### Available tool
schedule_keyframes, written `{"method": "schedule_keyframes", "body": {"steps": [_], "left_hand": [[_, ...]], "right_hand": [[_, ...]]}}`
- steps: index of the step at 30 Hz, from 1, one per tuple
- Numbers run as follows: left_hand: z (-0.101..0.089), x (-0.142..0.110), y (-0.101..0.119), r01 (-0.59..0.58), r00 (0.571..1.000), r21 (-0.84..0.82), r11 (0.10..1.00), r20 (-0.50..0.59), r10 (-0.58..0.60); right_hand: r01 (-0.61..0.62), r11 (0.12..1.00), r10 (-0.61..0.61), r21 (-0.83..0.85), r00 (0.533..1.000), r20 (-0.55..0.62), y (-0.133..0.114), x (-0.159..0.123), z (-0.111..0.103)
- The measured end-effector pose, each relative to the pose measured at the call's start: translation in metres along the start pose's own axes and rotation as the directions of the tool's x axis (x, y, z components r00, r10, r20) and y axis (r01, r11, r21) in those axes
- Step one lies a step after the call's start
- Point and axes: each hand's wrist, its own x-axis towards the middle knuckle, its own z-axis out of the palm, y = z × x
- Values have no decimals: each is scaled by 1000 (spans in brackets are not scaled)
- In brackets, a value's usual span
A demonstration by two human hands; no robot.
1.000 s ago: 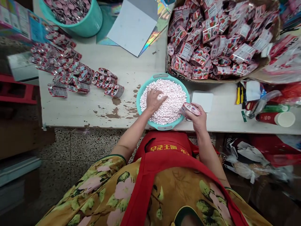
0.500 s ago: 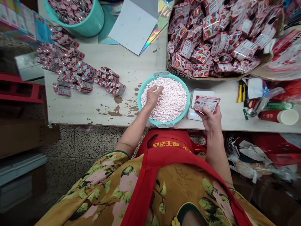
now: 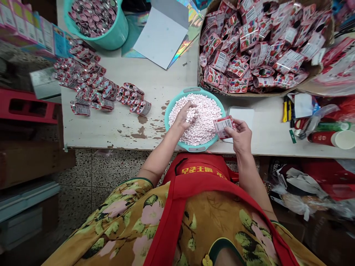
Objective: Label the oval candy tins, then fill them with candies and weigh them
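A teal basin (image 3: pixel 169 107) full of small pink-white candies (image 3: pixel 206 114) sits at the table's near edge. My left hand (image 3: pixel 185 115) rests in the candies with curled fingers cupping some of them. My right hand (image 3: pixel 240 136) grips a small red and white strawberry-print container (image 3: pixel 224 125), tilted over the basin's right rim. A white scale (image 3: pixel 244 113) lies just right of the basin, partly behind that container.
A cardboard box (image 3: pixel 310 74) heaped with empty strawberry containers stands at the back right. Filled containers (image 3: pixel 91 87) lie in rows at the left. A teal bucket of lids (image 3: pixel 95 20) is at back left. Cutters, tape and bottles (image 3: pixel 321 125) crowd the right.
My right hand brought the container from above the scale leftward to the basin's rim. My left hand shifted within the candies and curled around some.
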Motion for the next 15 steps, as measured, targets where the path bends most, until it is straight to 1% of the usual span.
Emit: {"method": "schedule_keyframes", "body": {"steps": [1, 3, 4, 6, 8, 11, 13, 15], "left_hand": [[2, -2, 1, 35, 999, -8, 999, 19, -35], [5, -6, 4, 136, 990, -86, 987, 54, -132], [7, -9, 6, 151, 987, -114, 982, 63, -145], [10, -15, 12, 144, 988, -142, 979, 80, -133], [14, -22, 17, 101, 991, -154, 983, 100, -86], [24, -34, 24, -9, 994, -165, 986, 110, 28], [36, -43, 26, -107, 990, -142, 984, 74, 119], [49, -52, 26, -208, 978, -101, 973, 15, 210]], "right_hand": [[-8, 1000, 8, 3, 1000, 0, 1, -1, 5], [-33, 999, 33, 35, 999, 16, 3, -3, 15], [-45, 998, 44, 42, 998, 35, 3, -4, 18], [-50, 999, 48, 15, 995, 87, 2, -5, 24], [-18, 998, 26, -55, 989, 142, 1, -7, 28], [77, 974, -29, -214, 976, 217, -3, -9, 36], [162, 933, -73, -322, 960, 272, -5, -11, 45], [240, 893, -112, -381, 938, 329, -8, -13, 57]]}}
